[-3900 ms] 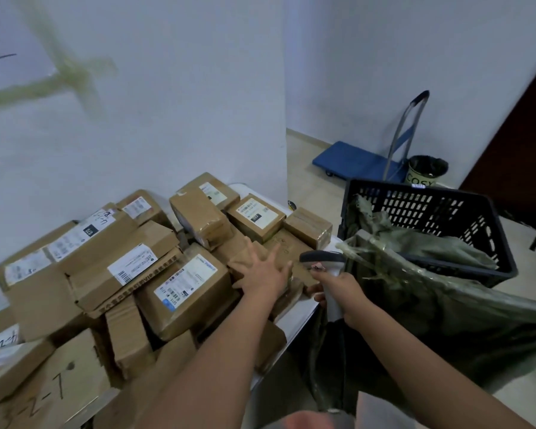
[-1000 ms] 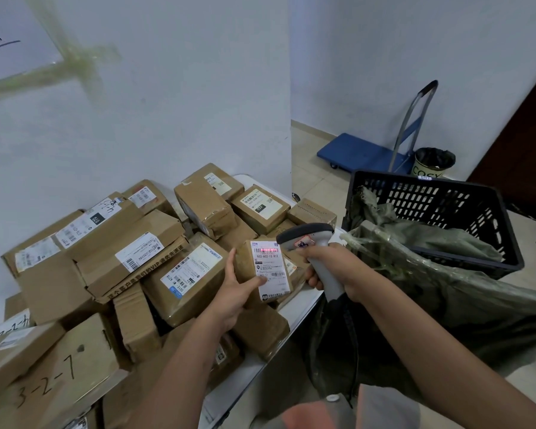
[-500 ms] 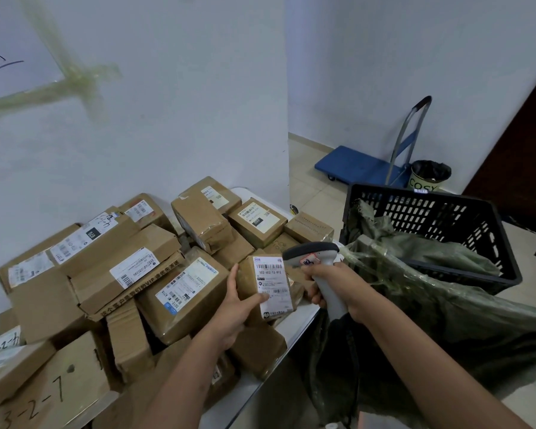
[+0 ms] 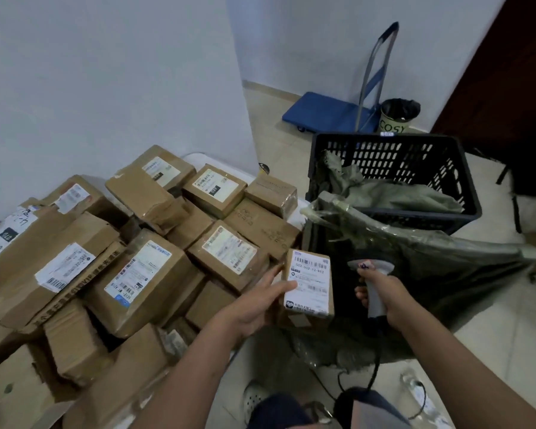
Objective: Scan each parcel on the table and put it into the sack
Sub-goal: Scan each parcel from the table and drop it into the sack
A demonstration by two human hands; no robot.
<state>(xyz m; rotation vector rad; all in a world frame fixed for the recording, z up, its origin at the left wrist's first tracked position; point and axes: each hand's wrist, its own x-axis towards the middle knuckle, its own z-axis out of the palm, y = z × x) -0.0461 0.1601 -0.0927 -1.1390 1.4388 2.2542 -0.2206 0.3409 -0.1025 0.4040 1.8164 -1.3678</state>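
Note:
My left hand (image 4: 257,305) holds a small brown parcel (image 4: 309,284) with a white barcode label facing up, at the table's right edge beside the dark mouth of the green sack (image 4: 421,261). My right hand (image 4: 381,292) grips the grey handle of a barcode scanner (image 4: 372,283) just right of the parcel, over the sack opening. Several more cardboard parcels (image 4: 136,283) lie piled on the white table (image 4: 195,157) to the left.
A black plastic crate (image 4: 393,168) with green sacking inside stands behind the sack. A blue platform trolley (image 4: 328,111) and a small bin (image 4: 398,116) sit on the tiled floor by the far wall. The scanner's cable hangs down near my legs.
My left hand has carried the labelled parcel rightward off the pile toward the sack mouth. The scanner has dropped lower and to the right, and its red scan line is gone.

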